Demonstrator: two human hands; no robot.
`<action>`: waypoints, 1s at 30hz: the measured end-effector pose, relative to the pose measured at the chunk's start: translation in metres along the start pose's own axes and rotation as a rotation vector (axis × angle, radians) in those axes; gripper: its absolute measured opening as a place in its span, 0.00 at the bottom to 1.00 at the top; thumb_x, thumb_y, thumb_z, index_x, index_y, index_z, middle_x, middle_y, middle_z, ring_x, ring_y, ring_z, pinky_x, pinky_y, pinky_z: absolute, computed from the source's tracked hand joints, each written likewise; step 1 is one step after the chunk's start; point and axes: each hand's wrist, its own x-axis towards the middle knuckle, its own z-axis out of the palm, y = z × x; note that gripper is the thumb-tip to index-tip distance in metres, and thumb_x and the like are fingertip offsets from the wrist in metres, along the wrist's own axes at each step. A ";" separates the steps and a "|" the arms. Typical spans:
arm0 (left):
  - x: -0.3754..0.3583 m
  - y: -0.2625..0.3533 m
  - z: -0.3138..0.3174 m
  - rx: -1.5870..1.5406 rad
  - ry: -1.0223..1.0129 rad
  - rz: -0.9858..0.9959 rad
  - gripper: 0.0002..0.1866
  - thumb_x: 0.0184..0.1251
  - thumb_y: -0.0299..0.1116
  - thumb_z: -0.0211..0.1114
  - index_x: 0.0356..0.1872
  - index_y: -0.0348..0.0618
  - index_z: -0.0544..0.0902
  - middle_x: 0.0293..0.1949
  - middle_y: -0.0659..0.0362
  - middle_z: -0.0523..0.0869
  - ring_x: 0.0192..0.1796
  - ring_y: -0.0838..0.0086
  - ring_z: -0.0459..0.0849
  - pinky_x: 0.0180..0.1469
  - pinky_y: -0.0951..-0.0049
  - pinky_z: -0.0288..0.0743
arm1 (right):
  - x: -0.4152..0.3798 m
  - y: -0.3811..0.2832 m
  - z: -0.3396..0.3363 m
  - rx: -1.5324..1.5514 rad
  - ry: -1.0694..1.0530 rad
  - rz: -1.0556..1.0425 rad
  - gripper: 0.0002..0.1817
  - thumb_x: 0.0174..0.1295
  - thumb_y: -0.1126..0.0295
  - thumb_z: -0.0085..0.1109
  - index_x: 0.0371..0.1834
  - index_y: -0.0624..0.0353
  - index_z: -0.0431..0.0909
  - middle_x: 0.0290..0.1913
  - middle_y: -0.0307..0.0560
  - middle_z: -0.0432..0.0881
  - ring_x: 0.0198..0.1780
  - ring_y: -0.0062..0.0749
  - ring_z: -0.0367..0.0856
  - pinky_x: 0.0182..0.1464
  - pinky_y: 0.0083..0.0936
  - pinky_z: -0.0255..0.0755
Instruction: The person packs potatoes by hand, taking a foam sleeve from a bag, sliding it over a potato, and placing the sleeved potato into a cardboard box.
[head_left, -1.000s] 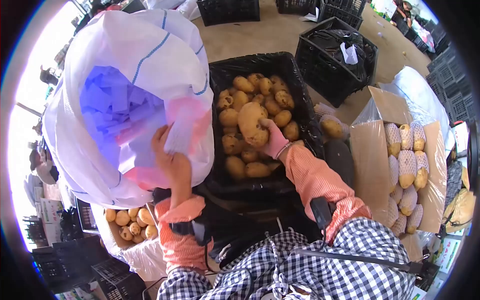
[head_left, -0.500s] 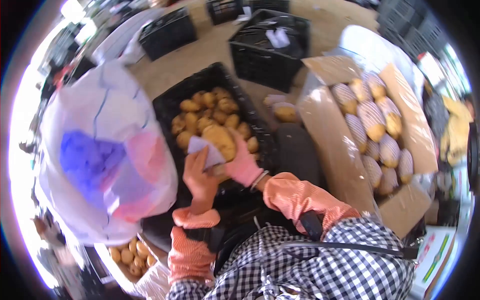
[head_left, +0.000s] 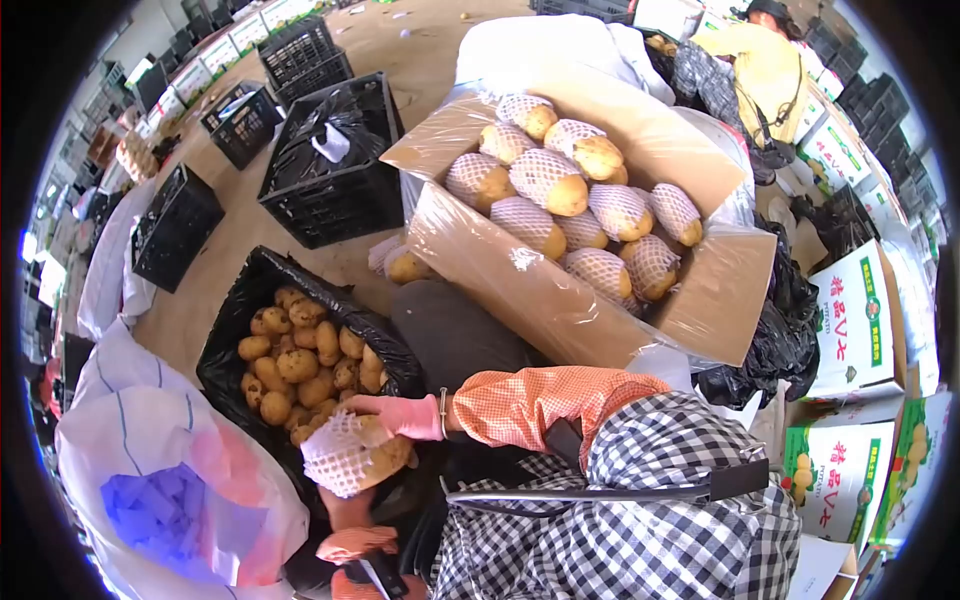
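Note:
A large potato (head_left: 385, 460), partly covered by a white foam net (head_left: 340, 456), is held low in front of me. My right hand (head_left: 405, 415), in a pink glove, grips it from above. Beneath it is my left hand (head_left: 345, 508), its fingers mostly hidden behind the netted potato. Just beyond, a black-lined crate (head_left: 225, 345) holds many loose potatoes (head_left: 298, 365). An open cardboard box (head_left: 520, 290) to the right contains several potatoes in foam nets (head_left: 550, 182). At the lower left, a white sack (head_left: 110, 400) holds purple and pink foam nets (head_left: 165, 515).
Black crates (head_left: 335, 190) stand on the floor ahead. A netted potato (head_left: 405, 265) lies beside the cardboard box. Printed cartons (head_left: 850, 325) and black plastic bags (head_left: 775, 335) are at the right. A person in yellow (head_left: 755, 75) is at the upper right.
The view has swung right, bringing the cardboard box nearer the centre. The foam net, earlier bunched beside the potato in my hands, now covers part of it.

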 end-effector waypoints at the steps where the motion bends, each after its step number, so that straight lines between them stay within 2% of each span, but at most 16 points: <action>1: -0.011 -0.017 0.017 -0.137 0.155 0.021 0.22 0.70 0.43 0.43 0.58 0.41 0.70 0.54 0.50 0.78 0.51 0.59 0.81 0.51 0.59 0.77 | -0.006 -0.005 0.009 0.301 0.107 0.003 0.36 0.54 0.58 0.64 0.64 0.61 0.64 0.59 0.49 0.73 0.59 0.30 0.70 0.58 0.33 0.67; 4: -0.010 -0.048 0.022 0.050 0.156 0.048 0.22 0.72 0.40 0.39 0.62 0.42 0.64 0.58 0.50 0.74 0.57 0.62 0.77 0.58 0.60 0.73 | -0.028 -0.022 0.011 0.385 0.139 0.106 0.32 0.56 0.48 0.57 0.61 0.56 0.69 0.51 0.44 0.79 0.48 0.28 0.79 0.34 0.29 0.75; 5: -0.025 -0.044 0.054 0.165 0.269 0.063 0.18 0.70 0.36 0.46 0.57 0.42 0.71 0.53 0.51 0.78 0.51 0.64 0.80 0.49 0.64 0.77 | -0.031 -0.023 0.009 0.446 0.061 0.220 0.33 0.56 0.44 0.55 0.60 0.54 0.70 0.48 0.42 0.81 0.43 0.27 0.81 0.25 0.27 0.74; 6: -0.012 -0.034 0.036 1.034 0.137 0.387 0.14 0.68 0.36 0.50 0.51 0.43 0.75 0.45 0.54 0.80 0.44 0.65 0.81 0.38 0.68 0.75 | -0.031 -0.029 0.020 0.371 0.181 0.086 0.35 0.55 0.38 0.51 0.60 0.50 0.71 0.43 0.38 0.83 0.35 0.24 0.82 0.12 0.22 0.64; 8: -0.012 -0.005 0.035 1.022 0.274 0.315 0.08 0.62 0.32 0.63 0.38 0.40 0.82 0.35 0.56 0.83 0.34 0.66 0.81 0.31 0.70 0.72 | -0.048 -0.059 0.014 0.286 0.297 -0.159 0.32 0.56 0.51 0.60 0.61 0.56 0.69 0.51 0.43 0.80 0.47 0.27 0.79 0.42 0.27 0.77; 9: -0.008 0.025 0.013 1.367 0.380 0.860 0.08 0.61 0.31 0.64 0.36 0.37 0.82 0.30 0.56 0.83 0.28 0.66 0.78 0.34 0.70 0.71 | -0.052 -0.058 -0.017 0.047 0.406 -0.355 0.33 0.53 0.63 0.66 0.62 0.61 0.66 0.55 0.45 0.77 0.54 0.29 0.75 0.59 0.28 0.68; 11: 0.003 0.117 -0.079 1.329 0.671 1.124 0.09 0.65 0.30 0.57 0.37 0.34 0.81 0.32 0.51 0.83 0.35 0.66 0.80 0.40 0.68 0.73 | -0.099 -0.127 -0.024 -0.404 0.608 -0.438 0.42 0.41 0.67 0.74 0.63 0.63 0.64 0.55 0.49 0.76 0.56 0.32 0.74 0.61 0.29 0.67; 13: -0.033 0.201 -0.117 1.753 0.817 0.829 0.15 0.61 0.32 0.61 0.47 0.37 0.80 0.42 0.45 0.82 0.46 0.59 0.82 0.50 0.67 0.74 | -0.144 -0.163 -0.054 -1.073 0.803 -0.729 0.45 0.34 0.66 0.77 0.61 0.61 0.66 0.51 0.51 0.77 0.52 0.36 0.77 0.55 0.30 0.72; 15: -0.059 0.214 -0.130 2.170 1.248 0.465 0.20 0.56 0.36 0.65 0.49 0.41 0.79 0.48 0.45 0.80 0.51 0.54 0.79 0.56 0.60 0.72 | -0.195 -0.201 -0.052 -1.737 0.970 -0.734 0.46 0.32 0.66 0.77 0.61 0.56 0.67 0.54 0.55 0.75 0.53 0.43 0.76 0.53 0.32 0.73; 17: -0.066 0.215 -0.153 2.268 1.155 0.190 0.20 0.55 0.36 0.64 0.50 0.43 0.78 0.49 0.45 0.79 0.51 0.53 0.79 0.56 0.58 0.71 | -0.230 -0.190 -0.063 -1.899 1.213 -0.398 0.44 0.35 0.62 0.75 0.62 0.51 0.67 0.58 0.59 0.70 0.56 0.52 0.73 0.55 0.36 0.71; 19: -0.067 0.225 -0.179 2.345 1.059 -0.096 0.21 0.54 0.36 0.64 0.51 0.45 0.78 0.50 0.45 0.78 0.52 0.51 0.79 0.56 0.55 0.71 | -0.245 -0.167 -0.078 -2.031 1.161 0.401 0.41 0.39 0.57 0.72 0.62 0.49 0.67 0.61 0.60 0.67 0.57 0.56 0.70 0.57 0.40 0.69; 22: -0.050 0.241 -0.205 2.353 0.904 -0.360 0.17 0.59 0.28 0.54 0.50 0.48 0.79 0.56 0.48 0.75 0.58 0.54 0.75 0.55 0.57 0.72 | -0.232 -0.191 -0.066 -2.148 1.078 0.655 0.39 0.41 0.55 0.68 0.61 0.50 0.68 0.57 0.58 0.71 0.56 0.53 0.71 0.56 0.42 0.67; 23: -0.038 0.252 -0.274 2.292 0.941 -0.150 0.22 0.56 0.33 0.61 0.55 0.49 0.76 0.59 0.48 0.74 0.60 0.57 0.74 0.59 0.60 0.70 | -0.220 -0.197 -0.057 -2.214 0.998 0.805 0.37 0.41 0.56 0.68 0.60 0.50 0.69 0.55 0.56 0.72 0.56 0.52 0.71 0.56 0.42 0.67; 25: -0.055 0.236 -0.227 2.356 1.125 0.029 0.48 0.41 0.42 0.75 0.68 0.54 0.61 0.67 0.52 0.64 0.68 0.57 0.62 0.67 0.62 0.62 | -0.199 -0.202 -0.063 -2.257 1.055 0.418 0.32 0.42 0.60 0.67 0.56 0.50 0.73 0.51 0.53 0.76 0.55 0.50 0.72 0.55 0.40 0.68; 27: -0.046 0.238 -0.261 2.279 1.175 0.425 0.50 0.40 0.42 0.75 0.69 0.59 0.58 0.70 0.55 0.56 0.72 0.56 0.52 0.67 0.55 0.60 | -0.154 -0.197 -0.056 -2.193 1.052 -0.037 0.29 0.43 0.63 0.66 0.54 0.51 0.75 0.48 0.53 0.78 0.53 0.49 0.74 0.55 0.39 0.69; 30: -0.052 0.219 -0.192 2.196 0.912 -0.087 0.47 0.41 0.46 0.74 0.67 0.68 0.61 0.68 0.55 0.61 0.70 0.56 0.56 0.62 0.35 0.57 | -0.070 -0.161 -0.043 -1.809 0.666 -0.064 0.28 0.46 0.64 0.65 0.55 0.51 0.75 0.50 0.54 0.78 0.53 0.50 0.75 0.56 0.38 0.69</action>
